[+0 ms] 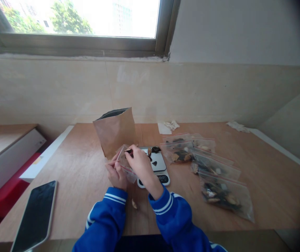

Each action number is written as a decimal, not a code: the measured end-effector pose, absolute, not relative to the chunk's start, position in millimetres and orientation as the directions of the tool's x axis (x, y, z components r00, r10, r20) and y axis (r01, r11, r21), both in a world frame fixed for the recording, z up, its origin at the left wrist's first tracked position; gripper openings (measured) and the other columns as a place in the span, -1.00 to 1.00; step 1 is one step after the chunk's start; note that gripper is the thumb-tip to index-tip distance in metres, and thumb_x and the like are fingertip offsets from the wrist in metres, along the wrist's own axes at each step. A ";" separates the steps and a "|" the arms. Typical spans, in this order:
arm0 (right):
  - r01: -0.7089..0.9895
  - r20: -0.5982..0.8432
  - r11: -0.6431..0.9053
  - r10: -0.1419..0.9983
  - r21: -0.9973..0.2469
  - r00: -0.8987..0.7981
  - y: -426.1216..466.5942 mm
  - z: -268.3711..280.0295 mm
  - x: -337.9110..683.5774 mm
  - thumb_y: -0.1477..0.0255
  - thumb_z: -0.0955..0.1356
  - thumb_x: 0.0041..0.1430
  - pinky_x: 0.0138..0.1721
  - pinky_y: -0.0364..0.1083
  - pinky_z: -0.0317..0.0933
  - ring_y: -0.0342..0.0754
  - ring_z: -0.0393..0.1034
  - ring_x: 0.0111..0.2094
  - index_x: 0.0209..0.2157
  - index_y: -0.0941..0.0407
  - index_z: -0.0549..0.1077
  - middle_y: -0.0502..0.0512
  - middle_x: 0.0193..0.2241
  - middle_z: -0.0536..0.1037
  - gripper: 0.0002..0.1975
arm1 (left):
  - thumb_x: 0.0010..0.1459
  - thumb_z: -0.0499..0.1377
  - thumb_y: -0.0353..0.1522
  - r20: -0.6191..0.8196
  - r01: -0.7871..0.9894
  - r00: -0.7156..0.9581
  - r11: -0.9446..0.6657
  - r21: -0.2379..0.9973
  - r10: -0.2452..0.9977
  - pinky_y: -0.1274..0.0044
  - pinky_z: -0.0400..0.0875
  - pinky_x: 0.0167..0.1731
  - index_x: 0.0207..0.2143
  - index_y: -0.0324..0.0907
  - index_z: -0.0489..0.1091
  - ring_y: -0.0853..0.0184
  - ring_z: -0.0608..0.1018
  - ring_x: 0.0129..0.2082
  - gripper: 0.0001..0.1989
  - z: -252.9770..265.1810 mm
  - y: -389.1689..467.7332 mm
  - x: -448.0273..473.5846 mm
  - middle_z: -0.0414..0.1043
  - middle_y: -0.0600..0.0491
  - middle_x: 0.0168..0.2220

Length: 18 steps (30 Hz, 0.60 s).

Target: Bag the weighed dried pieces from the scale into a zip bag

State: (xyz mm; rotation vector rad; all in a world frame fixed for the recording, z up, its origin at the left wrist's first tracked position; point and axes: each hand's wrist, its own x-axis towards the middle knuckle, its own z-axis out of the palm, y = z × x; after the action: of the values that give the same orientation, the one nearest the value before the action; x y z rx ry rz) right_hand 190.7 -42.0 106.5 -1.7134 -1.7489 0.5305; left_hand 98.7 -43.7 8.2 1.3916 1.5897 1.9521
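The table (87, 182) is pale wood with a smooth, matt grain. At twelve o'clock from the hands stands a bag (115, 131) of matt brown kraft paper, dark inside. The left hand (116, 173) and right hand (141, 164) pinch a clear, glossy plastic pouch (125, 162); similar shiny zip bags (213, 171) lie at three o'clock. The scale (157, 166) looks like smooth plastic, perhaps with a metal top. At eight o'clock a phone (36, 215) shows glossy black glass. The sleeves (171, 217) are blue knit cloth.

Wooden table (87, 182), beige tiled wall (192, 91), bright window (81, 17) above, daylight, trees outside
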 end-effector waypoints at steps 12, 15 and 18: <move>0.499 0.418 0.437 0.895 -0.748 -0.157 -82.2 99.0 233.6 0.52 0.20 0.29 -0.01 -0.03 0.26 -0.04 0.37 -0.08 -0.13 0.08 0.42 0.10 -0.18 0.49 -0.78 | 0.25 -0.05 -0.16 0.370 0.363 -0.594 -0.172 0.916 0.714 0.46 0.35 -0.40 -0.26 -0.16 0.25 0.24 0.55 -0.37 -0.74 7.7 -41.7 97.1 0.51 -0.07 -0.31; 0.567 0.344 0.384 0.921 -0.729 -0.182 -124.4 72.9 240.6 0.57 0.21 0.26 -0.08 -0.03 0.31 -0.03 0.38 -0.15 -0.23 0.09 0.42 0.07 -0.27 0.46 -0.81 | 0.25 -0.04 -0.16 0.372 0.362 -0.617 -0.170 0.917 0.693 0.46 0.32 -0.39 -0.28 -0.16 0.25 0.25 0.52 -0.39 -0.74 7.0 -40.6 96.5 0.49 -0.04 -0.34; 0.698 0.262 0.359 0.933 -0.620 -0.247 -162.8 35.8 233.9 0.61 0.28 0.18 -0.12 0.00 0.37 0.03 0.39 -0.13 -0.19 0.10 0.42 0.12 -0.20 0.45 -0.80 | 0.24 -0.05 -0.16 0.381 0.356 -0.630 -0.185 0.916 0.677 0.45 0.31 -0.37 -0.29 -0.16 0.25 0.25 0.50 -0.37 -0.73 6.6 -39.8 95.7 0.46 -0.04 -0.34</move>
State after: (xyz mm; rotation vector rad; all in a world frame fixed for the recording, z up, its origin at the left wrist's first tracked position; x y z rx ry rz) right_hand 233.9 -162.8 35.8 -1.4094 -2.0279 0.5101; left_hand 95.7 -39.8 6.6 1.2018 1.8274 1.8958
